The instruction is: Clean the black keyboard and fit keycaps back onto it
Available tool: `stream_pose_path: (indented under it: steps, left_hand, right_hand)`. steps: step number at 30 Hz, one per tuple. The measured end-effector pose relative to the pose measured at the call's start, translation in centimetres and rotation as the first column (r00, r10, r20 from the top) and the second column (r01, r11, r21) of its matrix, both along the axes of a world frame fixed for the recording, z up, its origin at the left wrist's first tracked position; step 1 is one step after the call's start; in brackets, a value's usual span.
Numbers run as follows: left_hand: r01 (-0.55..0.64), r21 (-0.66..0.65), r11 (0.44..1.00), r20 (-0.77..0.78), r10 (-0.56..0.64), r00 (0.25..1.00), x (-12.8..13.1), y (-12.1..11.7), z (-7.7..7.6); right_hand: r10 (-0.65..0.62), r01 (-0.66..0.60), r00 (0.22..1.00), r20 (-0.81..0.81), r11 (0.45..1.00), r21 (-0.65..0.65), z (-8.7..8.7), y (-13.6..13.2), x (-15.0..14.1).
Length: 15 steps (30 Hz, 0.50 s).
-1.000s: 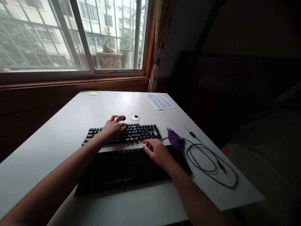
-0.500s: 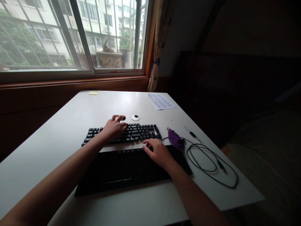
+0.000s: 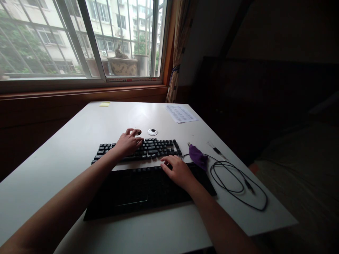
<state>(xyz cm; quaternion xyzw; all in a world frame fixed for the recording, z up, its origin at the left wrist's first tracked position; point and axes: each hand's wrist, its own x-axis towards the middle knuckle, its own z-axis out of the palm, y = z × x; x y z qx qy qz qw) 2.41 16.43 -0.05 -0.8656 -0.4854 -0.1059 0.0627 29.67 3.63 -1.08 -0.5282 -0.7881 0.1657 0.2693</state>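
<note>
My left hand [image 3: 128, 143] reaches over the rows of loose black keycaps [image 3: 153, 146] laid out on the white table. Its fingers are apart and bent downward, touching or just above the caps; I see nothing held. My right hand [image 3: 177, 170] rests on the back edge of the black keyboard base [image 3: 132, 190], right of the middle. Its thumb and fingers are curved with a gap between them. The base has a few caps along its back row, and its dark surface shows little detail. My left forearm hides some keycaps at the left.
A purple cloth [image 3: 197, 157] lies right of the keycaps, next to a small wire-looped tool [image 3: 216, 150] and a coiled black cable [image 3: 239, 190]. Behind are a round silver-rimmed disc [image 3: 152, 132], printed paper [image 3: 181, 113] and a yellow note [image 3: 104, 104]. The table's right edge borders a dark area.
</note>
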Motion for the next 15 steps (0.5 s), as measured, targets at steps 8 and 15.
stream_pose_path:
  steps: [8, 15]
  left_hand:
    - [0.023, -0.013, 1.0, 0.069, -0.022, 0.997, -1.0, 1.1, -0.1]
    - [0.004, -0.034, 0.999, 0.167, 0.002, 0.986, -1.4, 2.5, -0.1]
  right_hand:
    - [0.0, 0.0, 1.0, -0.001, 1.0, 0.001, -0.1, -0.1, 0.1]
    - [0.002, -0.002, 1.0, -0.008, 1.0, -0.002, -0.2, 0.1, 0.0]
